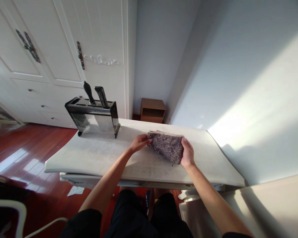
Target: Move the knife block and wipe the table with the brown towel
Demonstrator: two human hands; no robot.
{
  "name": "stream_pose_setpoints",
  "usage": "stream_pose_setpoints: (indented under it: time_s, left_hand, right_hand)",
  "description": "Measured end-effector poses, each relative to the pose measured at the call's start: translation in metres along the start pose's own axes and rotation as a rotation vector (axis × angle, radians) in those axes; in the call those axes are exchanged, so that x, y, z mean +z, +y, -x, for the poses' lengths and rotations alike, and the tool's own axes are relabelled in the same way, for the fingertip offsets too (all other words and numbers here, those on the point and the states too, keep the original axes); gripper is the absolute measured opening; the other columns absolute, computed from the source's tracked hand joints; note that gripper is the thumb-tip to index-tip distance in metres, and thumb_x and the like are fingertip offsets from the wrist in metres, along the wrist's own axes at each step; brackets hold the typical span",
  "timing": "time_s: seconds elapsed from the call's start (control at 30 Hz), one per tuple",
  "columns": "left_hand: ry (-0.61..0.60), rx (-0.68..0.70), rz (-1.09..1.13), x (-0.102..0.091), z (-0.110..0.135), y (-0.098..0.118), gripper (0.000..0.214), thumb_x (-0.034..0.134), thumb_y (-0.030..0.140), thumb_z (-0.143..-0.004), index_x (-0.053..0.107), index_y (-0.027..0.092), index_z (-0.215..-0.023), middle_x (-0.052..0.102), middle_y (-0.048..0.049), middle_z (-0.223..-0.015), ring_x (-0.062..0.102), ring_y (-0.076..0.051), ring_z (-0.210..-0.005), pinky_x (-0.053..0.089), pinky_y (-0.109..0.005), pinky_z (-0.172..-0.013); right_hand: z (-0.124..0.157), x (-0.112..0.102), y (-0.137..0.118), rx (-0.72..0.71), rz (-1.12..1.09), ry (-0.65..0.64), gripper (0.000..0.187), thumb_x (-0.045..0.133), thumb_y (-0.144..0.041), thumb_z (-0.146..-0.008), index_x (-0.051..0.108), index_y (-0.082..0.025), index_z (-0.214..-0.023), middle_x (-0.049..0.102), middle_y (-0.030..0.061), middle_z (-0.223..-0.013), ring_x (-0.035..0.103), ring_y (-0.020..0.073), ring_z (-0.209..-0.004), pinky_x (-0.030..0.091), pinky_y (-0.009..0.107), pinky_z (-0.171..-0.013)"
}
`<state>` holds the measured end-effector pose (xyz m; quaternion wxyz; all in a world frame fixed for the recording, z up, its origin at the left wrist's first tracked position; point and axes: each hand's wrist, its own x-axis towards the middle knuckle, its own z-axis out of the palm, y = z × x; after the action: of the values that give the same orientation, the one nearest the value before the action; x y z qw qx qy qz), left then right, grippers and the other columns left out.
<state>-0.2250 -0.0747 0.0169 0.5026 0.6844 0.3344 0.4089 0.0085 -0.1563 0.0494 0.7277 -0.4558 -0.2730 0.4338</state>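
Between my two hands is a folded rag [166,146], dark grey-brown and speckled, with a paler layer along its far edge. My left hand [140,142] pinches its left corner between thumb and fingers. Gripping the right end is my right hand [188,152], thumb on the near face and the other fingers mostly hidden. The rag is tilted over the white tabletop [144,165]; its lower edge is close to the surface, and I cannot tell if it touches. A dark crumb lies just below it.
A knife block [94,115] with clear sides and two black-handled knives stands at the table's back left. White cabinets [64,39] rise behind it. A small brown nightstand [152,110] is beyond the table. The wall [238,99] runs along the right. White paper [75,190] lies on the red floor.
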Motion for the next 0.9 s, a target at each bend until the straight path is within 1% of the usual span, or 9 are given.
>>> stream_pose_setpoints:
  time_s: [0.07,0.13,0.2,0.33,0.4,0.5,0.6,0.7,0.9]
  left_hand:
    - [-0.027,0.006,-0.005,0.006,-0.005,0.005,0.045,0.061,0.058,-0.078,0.051,0.014,-0.072,0.051,0.0014,-0.065,0.049,-0.012,-0.063,0.038,-0.024,-0.058]
    - [-0.061,0.029,0.007,0.013,-0.011,0.013,0.044,0.055,0.058,-0.082,0.048,0.016,-0.074,0.047,0.0026,-0.066,0.046,-0.011,-0.063,0.036,-0.023,-0.057]
    - [-0.076,0.050,-0.040,0.022,-0.018,0.021,0.042,0.052,0.057,-0.084,0.046,0.017,-0.074,0.044,0.0032,-0.067,0.043,-0.010,-0.063,0.034,-0.023,-0.056]
    - [-0.063,0.038,-0.169,0.042,-0.041,0.029,0.029,0.058,0.045,-0.082,0.049,0.017,-0.079,0.049,0.0030,-0.067,0.047,-0.011,-0.064,0.036,-0.022,-0.055]
    - [-0.015,-0.003,-0.204,0.054,-0.057,0.026,0.022,0.061,0.037,-0.080,0.052,0.017,-0.084,0.055,0.0020,-0.070,0.053,-0.012,-0.067,0.041,-0.022,-0.058]
    - [0.097,-0.064,-0.278,0.073,-0.082,0.014,0.016,0.062,0.030,-0.080,0.056,0.018,-0.088,0.064,-0.0015,-0.080,0.062,-0.016,-0.078,0.047,-0.025,-0.069]
    - [0.163,-0.100,-0.350,0.088,-0.100,0.000,0.013,0.064,0.022,-0.077,0.059,0.018,-0.088,0.068,-0.0049,-0.090,0.064,-0.019,-0.090,0.048,-0.029,-0.080]
    - [0.188,-0.132,-0.416,0.097,-0.106,-0.011,0.012,0.065,0.021,-0.076,0.061,0.018,-0.088,0.069,-0.0067,-0.093,0.064,-0.021,-0.093,0.048,-0.031,-0.084]
    - [0.218,-0.208,-0.514,0.097,-0.108,-0.017,0.013,0.063,0.024,-0.080,0.062,0.017,-0.091,0.070,-0.0076,-0.091,0.066,-0.019,-0.088,0.049,-0.029,-0.080]
  right_hand:
    - [0.004,-0.014,-0.005,-0.005,0.003,-0.026,0.034,0.079,-0.048,-0.065,0.067,-0.020,-0.080,0.069,-0.0013,-0.078,0.062,0.0177,-0.077,0.050,0.030,-0.069]
    - [0.006,-0.028,-0.009,-0.009,0.020,-0.058,0.033,0.079,-0.047,-0.066,0.067,-0.020,-0.080,0.068,-0.0007,-0.078,0.062,0.0176,-0.076,0.050,0.029,-0.068]
    - [0.006,-0.041,-0.014,-0.003,0.044,-0.069,0.033,0.079,-0.047,-0.067,0.067,-0.020,-0.081,0.066,-0.0008,-0.075,0.060,0.0170,-0.072,0.050,0.029,-0.066]
    - [-0.009,-0.060,-0.021,0.012,0.105,-0.030,0.036,0.079,-0.049,-0.066,0.068,-0.020,-0.084,0.064,-0.0009,-0.073,0.056,0.0159,-0.069,0.049,0.028,-0.062]
    - [-0.024,-0.067,-0.022,-0.022,0.147,-0.024,0.037,0.077,-0.051,-0.068,0.068,-0.020,-0.085,0.064,-0.0004,-0.076,0.056,0.0159,-0.071,0.047,0.027,-0.062]
    - [-0.052,-0.078,-0.018,-0.061,0.243,-0.045,0.040,0.072,-0.055,-0.071,0.068,-0.019,-0.088,0.065,0.0007,-0.078,0.057,0.0167,-0.073,0.046,0.027,-0.062]
    - [-0.079,-0.091,-0.010,-0.029,0.513,-0.061,0.046,0.065,-0.063,-0.070,0.067,-0.018,-0.083,0.066,0.0028,-0.075,0.057,0.0192,-0.071,0.045,0.030,-0.062]
    - [-0.097,-0.102,-0.002,-0.060,0.710,-0.076,0.049,0.062,-0.065,-0.069,0.068,-0.017,-0.078,0.068,0.0053,-0.075,0.059,0.0224,-0.075,0.045,0.031,-0.065]
    - [-0.110,-0.108,0.001,-0.092,0.765,-0.123,0.047,0.059,-0.062,-0.073,0.068,-0.017,-0.077,0.068,0.0055,-0.075,0.059,0.0231,-0.076,0.044,0.032,-0.068]
